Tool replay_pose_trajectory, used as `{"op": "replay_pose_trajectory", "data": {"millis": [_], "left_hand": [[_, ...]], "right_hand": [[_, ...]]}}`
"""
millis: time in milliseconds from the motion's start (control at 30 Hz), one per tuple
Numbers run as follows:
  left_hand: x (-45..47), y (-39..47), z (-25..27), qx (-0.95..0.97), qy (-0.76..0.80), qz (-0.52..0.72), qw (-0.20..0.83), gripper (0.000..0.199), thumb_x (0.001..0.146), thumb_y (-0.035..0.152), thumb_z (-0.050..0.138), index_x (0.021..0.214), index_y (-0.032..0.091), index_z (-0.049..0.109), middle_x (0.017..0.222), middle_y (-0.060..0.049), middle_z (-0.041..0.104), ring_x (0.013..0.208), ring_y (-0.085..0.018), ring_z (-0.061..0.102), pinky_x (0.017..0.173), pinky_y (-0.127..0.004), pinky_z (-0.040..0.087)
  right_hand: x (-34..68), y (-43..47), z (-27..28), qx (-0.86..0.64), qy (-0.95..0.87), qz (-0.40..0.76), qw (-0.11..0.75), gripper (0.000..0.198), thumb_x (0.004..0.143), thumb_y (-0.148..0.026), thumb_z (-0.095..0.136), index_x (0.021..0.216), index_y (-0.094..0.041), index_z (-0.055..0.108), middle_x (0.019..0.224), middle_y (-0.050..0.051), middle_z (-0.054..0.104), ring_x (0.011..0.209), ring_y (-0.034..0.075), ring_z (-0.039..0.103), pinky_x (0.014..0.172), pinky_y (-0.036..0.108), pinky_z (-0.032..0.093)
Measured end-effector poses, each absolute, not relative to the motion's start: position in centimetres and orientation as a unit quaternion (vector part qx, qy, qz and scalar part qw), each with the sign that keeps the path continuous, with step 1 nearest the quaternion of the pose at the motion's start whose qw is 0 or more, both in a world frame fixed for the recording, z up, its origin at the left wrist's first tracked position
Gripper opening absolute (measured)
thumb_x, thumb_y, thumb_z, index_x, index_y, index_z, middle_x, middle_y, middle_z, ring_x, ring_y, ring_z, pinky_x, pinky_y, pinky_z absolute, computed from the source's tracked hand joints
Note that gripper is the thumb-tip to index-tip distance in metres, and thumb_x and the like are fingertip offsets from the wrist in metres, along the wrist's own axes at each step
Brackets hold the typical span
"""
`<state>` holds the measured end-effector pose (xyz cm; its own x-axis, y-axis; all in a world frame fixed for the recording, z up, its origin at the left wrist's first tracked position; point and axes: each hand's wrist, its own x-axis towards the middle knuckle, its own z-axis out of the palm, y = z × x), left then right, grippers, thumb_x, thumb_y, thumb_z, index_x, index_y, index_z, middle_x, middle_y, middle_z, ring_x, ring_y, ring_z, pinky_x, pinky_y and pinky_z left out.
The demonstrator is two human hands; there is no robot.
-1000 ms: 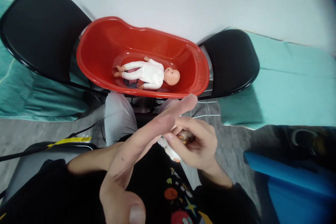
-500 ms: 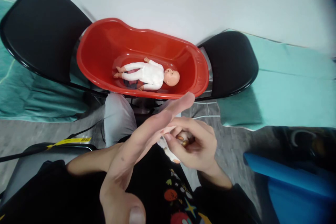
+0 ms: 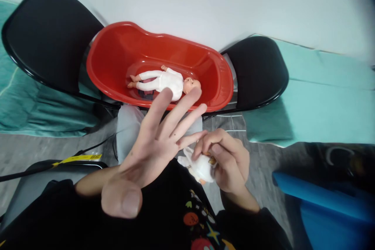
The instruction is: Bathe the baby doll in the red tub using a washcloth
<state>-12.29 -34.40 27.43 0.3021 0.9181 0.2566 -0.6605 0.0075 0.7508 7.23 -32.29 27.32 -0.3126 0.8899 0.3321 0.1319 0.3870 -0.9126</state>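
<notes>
My left hand (image 3: pixel 154 140) is raised in front of me, its fingers spread and thumb pointing down towards me. It appears to hold nothing. Beside its little finger, my right hand (image 3: pixel 230 160) has curled fingers, with thumb and fingertips close together. Whether the two hands touch is hard to tell. Just under the right fingers shows a white item (image 3: pixel 202 170) with brown and orange patches; I cannot tell whether it is held or part of my clothing. Beyond my hands, a baby doll (image 3: pixel 171 82) in white clothing lies on its back in a red baby bathtub (image 3: pixel 224 86).
Black chairs stand at the tub's left (image 3: pixel 49 39) and right (image 3: pixel 263 70) ends. Green cloths (image 3: pixel 322 97) cover surfaces on both sides. A blue object (image 3: pixel 328 203) is at the lower right. A black cable with a yellow tag (image 3: pixel 79 158) runs at the left.
My left hand has turned from edge-on, fingers together, to palm showing with fingers spread. My right hand has shifted slightly right and away from the left palm.
</notes>
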Motion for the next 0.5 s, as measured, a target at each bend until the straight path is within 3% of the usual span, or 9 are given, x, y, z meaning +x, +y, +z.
{"op": "replay_pose_trajectory", "data": {"millis": [133, 333, 500], "left_hand": [[-12.9, -33.2, 27.0, 0.397, 0.14, 0.566, 0.708, 0.08, 0.095, 0.082, 0.07, 0.167, 0.065, 0.04, 0.189, 0.015, 0.013, 0.174, -0.046, 0.003, 0.132, -0.077, 0.022], [-13.0, -32.8, 27.1, 0.379, 0.095, 0.56, 0.73, 0.067, 0.103, 0.062, 0.059, 0.168, 0.057, 0.043, 0.188, 0.014, 0.018, 0.175, -0.043, -0.003, 0.137, -0.072, 0.017], [-12.9, -32.7, 27.0, 0.372, 0.099, 0.566, 0.729, 0.07, 0.1, 0.063, 0.062, 0.168, 0.058, 0.043, 0.187, 0.014, 0.022, 0.174, -0.045, -0.006, 0.137, -0.072, 0.018]], "right_hand": [[7.3, -31.9, 27.2, -0.351, -0.734, 0.384, 0.436, 0.028, 0.108, -0.02, 0.051, 0.082, -0.019, 0.064, 0.064, 0.0, 0.07, 0.053, 0.009, 0.059, 0.056, 0.021, 0.049], [6.7, -31.6, 26.5, -0.3, -0.792, 0.239, 0.475, 0.008, 0.099, -0.016, 0.067, 0.093, -0.019, 0.072, 0.067, -0.001, 0.068, 0.055, 0.009, 0.056, 0.058, 0.024, 0.05], [5.9, -31.3, 25.8, -0.263, -0.828, 0.144, 0.474, 0.038, 0.095, -0.006, 0.064, 0.128, -0.018, 0.077, 0.078, 0.0, 0.073, 0.061, 0.01, 0.058, 0.061, 0.025, 0.051]]}}
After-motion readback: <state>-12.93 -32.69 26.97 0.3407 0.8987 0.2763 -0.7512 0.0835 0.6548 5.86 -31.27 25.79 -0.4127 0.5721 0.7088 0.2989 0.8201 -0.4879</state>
